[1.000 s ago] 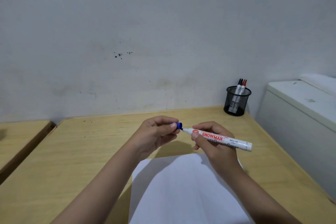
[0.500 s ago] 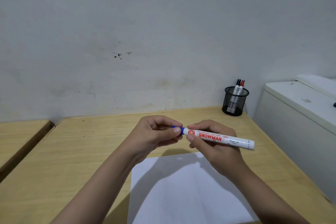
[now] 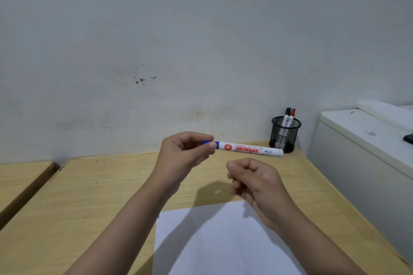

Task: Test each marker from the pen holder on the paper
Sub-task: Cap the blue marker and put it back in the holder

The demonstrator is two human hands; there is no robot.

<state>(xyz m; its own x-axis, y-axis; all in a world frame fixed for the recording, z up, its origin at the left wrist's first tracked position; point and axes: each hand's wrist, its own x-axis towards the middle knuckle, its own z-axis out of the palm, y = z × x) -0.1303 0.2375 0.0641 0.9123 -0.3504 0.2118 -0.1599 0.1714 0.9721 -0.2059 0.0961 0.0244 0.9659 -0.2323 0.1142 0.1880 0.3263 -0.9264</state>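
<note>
My left hand (image 3: 185,156) pinches the blue cap end of a white SNOWMAN marker (image 3: 248,149), holding it level above the desk with its barrel pointing right. Just below the barrel, my right hand (image 3: 254,181) is loosely curled and holds nothing. A white sheet of paper (image 3: 219,241) lies on the desk beneath both forearms. At the back right stands a black mesh pen holder (image 3: 284,134) with a black-capped marker (image 3: 287,114) and a red-capped marker (image 3: 291,115) upright in it.
The wooden desk (image 3: 89,196) runs up to a grey-white wall. A white cabinet-like unit (image 3: 362,147) stands against the desk's right edge, with a dark object at its far right. A second wooden surface (image 3: 20,176) sits to the left across a gap.
The cap went onto the marker between the two hands. My right hand then let go of the barrel and dropped lower, leaving the marker in my left hand alone.
</note>
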